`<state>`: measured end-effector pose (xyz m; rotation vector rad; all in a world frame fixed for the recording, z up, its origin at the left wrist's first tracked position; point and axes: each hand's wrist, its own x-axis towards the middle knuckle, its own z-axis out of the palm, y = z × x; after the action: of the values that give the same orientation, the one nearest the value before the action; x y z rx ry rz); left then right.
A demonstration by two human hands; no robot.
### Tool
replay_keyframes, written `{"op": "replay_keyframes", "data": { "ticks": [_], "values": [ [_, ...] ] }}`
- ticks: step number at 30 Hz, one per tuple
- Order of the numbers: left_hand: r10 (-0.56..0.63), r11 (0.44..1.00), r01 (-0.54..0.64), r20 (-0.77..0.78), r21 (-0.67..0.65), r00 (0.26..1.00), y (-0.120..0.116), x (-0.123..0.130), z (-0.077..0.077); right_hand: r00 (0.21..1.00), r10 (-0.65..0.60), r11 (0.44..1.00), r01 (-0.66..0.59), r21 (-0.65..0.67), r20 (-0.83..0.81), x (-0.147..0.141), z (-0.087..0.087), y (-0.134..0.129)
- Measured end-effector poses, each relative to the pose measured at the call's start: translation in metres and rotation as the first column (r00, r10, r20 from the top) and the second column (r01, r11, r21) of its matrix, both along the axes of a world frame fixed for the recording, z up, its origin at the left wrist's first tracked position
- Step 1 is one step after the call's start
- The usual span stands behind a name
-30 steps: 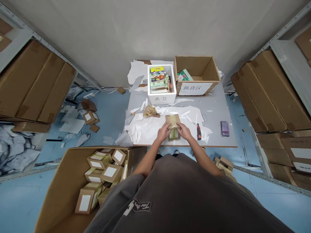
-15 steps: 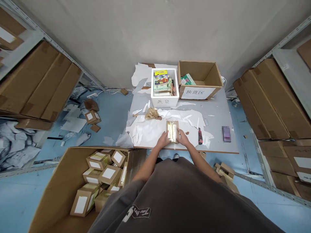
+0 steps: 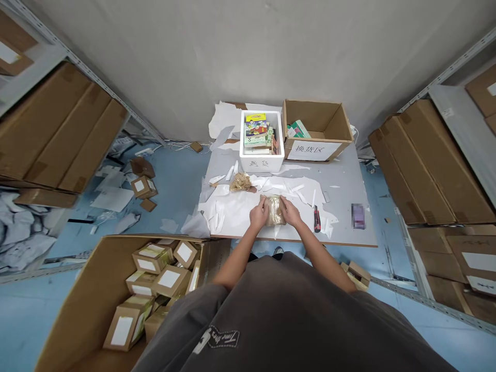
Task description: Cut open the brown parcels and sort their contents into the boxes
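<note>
A small brown cardboard box (image 3: pixel 275 211) wrapped in shiny clear tape is between my two hands, over the front of the table (image 3: pixel 341 181). My left hand (image 3: pixel 259 212) grips its left side and my right hand (image 3: pixel 290 211) its right side, fingers closed toward the far edge. To the right of the box lies a red and black utility knife (image 3: pixel 317 219). Crumpled brown paper (image 3: pixel 241 182) sits beyond my left hand, among torn white paper scraps (image 3: pixel 232 206).
A white foam box (image 3: pixel 262 164) with colourful cartons and an open cardboard box (image 3: pixel 318 150) stand at the table's back. Below left, a large carton (image 3: pixel 77 310) holds several taped parcels. Shelves with boxes (image 3: pixel 442 160) flank both sides. A pixelated purple item (image 3: pixel 358 216) lies at right.
The small box has turned in my hands, so a different, more glaring face shows. Both hands have shifted slightly toward its far end.
</note>
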<state>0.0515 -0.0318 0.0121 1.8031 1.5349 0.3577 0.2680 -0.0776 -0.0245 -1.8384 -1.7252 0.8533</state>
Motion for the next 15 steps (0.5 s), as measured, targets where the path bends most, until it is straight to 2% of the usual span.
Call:
{"op": "replay_keyframes", "data": {
  "ticks": [3,7,12,15],
  "values": [
    [-0.021,0.999,0.023,0.070,-0.028,0.997,0.013,0.003,-0.003,0.996,-0.033,0.998,0.028,-0.058,-0.087,-0.013,0.000,0.016],
    [-0.055,0.998,0.061,0.169,-0.030,0.984,0.015,-0.017,-0.010,0.991,-0.074,0.994,0.064,-0.092,-0.110,-0.018,-0.003,0.011],
    [-0.207,0.973,0.225,0.219,-0.059,0.953,-0.012,-0.034,-0.020,0.990,-0.013,0.996,0.001,-0.084,-0.139,-0.019,-0.005,-0.019],
    [-0.149,0.979,0.167,0.150,-0.114,0.977,-0.026,-0.031,-0.019,0.993,-0.040,0.996,0.031,-0.082,-0.112,-0.025,0.003,-0.029]
  ]
}}
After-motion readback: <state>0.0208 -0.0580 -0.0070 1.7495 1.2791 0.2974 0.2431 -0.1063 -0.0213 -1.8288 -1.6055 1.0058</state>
